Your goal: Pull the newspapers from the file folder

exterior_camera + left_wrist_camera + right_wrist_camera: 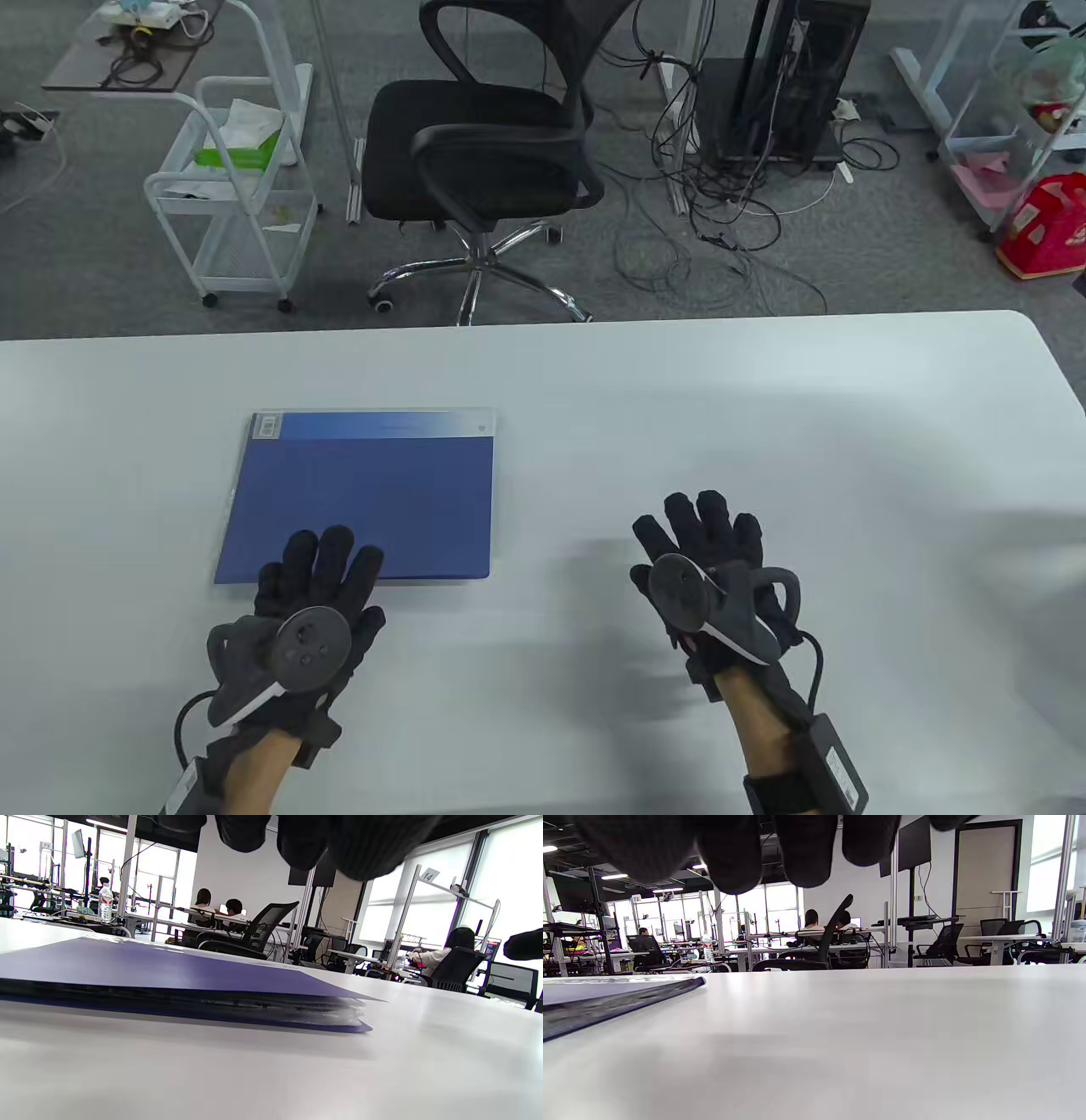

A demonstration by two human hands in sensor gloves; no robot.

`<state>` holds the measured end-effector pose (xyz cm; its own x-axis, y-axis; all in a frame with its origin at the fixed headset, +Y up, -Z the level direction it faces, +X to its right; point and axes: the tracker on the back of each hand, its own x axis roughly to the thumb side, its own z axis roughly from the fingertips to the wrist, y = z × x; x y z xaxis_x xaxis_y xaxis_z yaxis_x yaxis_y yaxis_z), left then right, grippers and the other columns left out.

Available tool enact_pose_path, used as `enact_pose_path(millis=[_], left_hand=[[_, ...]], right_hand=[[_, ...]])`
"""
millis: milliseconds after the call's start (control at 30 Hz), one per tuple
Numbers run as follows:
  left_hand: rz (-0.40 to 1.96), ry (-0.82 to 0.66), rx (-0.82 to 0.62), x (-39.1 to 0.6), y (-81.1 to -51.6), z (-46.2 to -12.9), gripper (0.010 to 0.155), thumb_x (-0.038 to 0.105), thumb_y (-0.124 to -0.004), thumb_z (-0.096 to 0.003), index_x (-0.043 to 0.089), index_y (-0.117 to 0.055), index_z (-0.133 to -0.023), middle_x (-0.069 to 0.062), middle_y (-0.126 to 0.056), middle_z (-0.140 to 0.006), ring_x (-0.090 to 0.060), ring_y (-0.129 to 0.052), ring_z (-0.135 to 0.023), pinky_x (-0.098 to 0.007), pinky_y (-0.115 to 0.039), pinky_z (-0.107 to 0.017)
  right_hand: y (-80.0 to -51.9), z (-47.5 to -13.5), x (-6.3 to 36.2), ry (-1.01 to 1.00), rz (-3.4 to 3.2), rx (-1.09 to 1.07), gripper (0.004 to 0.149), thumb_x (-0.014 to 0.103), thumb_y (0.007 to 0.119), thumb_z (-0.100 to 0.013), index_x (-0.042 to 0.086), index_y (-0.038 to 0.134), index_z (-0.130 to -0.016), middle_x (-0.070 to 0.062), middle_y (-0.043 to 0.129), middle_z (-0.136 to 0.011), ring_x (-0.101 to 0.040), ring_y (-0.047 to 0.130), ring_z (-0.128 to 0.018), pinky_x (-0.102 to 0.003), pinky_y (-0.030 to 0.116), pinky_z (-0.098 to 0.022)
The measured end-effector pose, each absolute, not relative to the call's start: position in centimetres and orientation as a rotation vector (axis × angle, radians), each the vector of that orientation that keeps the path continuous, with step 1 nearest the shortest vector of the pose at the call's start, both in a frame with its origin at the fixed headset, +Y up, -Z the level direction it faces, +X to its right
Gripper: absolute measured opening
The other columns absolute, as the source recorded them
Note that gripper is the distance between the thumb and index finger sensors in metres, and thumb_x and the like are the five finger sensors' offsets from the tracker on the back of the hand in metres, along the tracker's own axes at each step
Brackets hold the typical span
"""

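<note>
A blue file folder [365,497] lies closed and flat on the white table [679,407], left of centre. In the left wrist view the folder [169,967] shows dark paper edges between its covers. My left hand [318,577] is open, fingers spread over the folder's near edge; whether it touches is unclear. My right hand [704,543] is open and empty over bare table to the right of the folder. In the right wrist view the folder [615,997] lies at the left, apart from my right hand's fingers [734,849].
A black office chair [492,144] stands beyond the table's far edge. A white wire cart [237,195] is at far left, a computer tower with cables [780,85] at far right. The table's right corner is rounded [1031,327].
</note>
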<state>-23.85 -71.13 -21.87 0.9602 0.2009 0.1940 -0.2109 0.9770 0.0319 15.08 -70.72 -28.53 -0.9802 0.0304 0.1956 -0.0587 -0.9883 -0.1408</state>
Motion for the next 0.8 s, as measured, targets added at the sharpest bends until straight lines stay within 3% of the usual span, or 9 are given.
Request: enact_pose_path(millis=[167, 467, 667, 800], left_hand=[[0.251, -0.190, 0.082, -23.8, -69.8, -22.4, 0.065, 0.045, -0.071, -0.0507, 0.026, -0.061, -0.112, -0.016, -0.045, -0.124, -0.054, -0.042, -0.111, -0.071, -0.041, -0.072], [0.404, -0.040, 0.030, -25.6, -63.8, -31.1, 0.066, 0.043, -0.071, -0.0506, 0.025, -0.061, -0.113, -0.015, -0.045, -0.124, -0.054, -0.040, -0.112, -0.071, -0.037, -0.074], [0.413, 0.022, -0.029, -26.5, -64.0, -37.3, 0.066, 0.043, -0.071, -0.0507, 0.025, -0.061, -0.113, -0.015, -0.045, -0.124, -0.053, -0.039, -0.113, -0.071, -0.036, -0.075], [0.462, 0.074, -0.086, -27.1, -66.1, -41.0, 0.066, 0.043, -0.071, -0.0507, 0.025, -0.061, -0.113, -0.014, -0.044, -0.125, -0.052, -0.037, -0.114, -0.071, -0.034, -0.075]], right_hand=[[-70.2, -28.4, 15.2, -0.258, 3.043, 0.276, 0.058, 0.054, 0.072, -0.039, 0.037, 0.071, -0.094, -0.008, 0.066, -0.109, -0.045, 0.059, -0.103, -0.072, 0.047, -0.066], [-69.1, -28.3, 15.8, -0.303, 2.962, 0.240, 0.058, 0.054, 0.072, -0.039, 0.036, 0.071, -0.094, -0.009, 0.067, -0.108, -0.045, 0.061, -0.103, -0.072, 0.048, -0.066], [-69.4, -28.4, 16.2, -0.291, 2.962, 0.225, 0.058, 0.054, 0.072, -0.039, 0.036, 0.072, -0.094, -0.009, 0.068, -0.108, -0.045, 0.062, -0.102, -0.072, 0.048, -0.066], [-69.5, -28.4, 16.3, -0.286, 2.972, 0.219, 0.058, 0.054, 0.072, -0.039, 0.036, 0.072, -0.094, -0.009, 0.068, -0.108, -0.045, 0.062, -0.102, -0.072, 0.048, -0.066]])
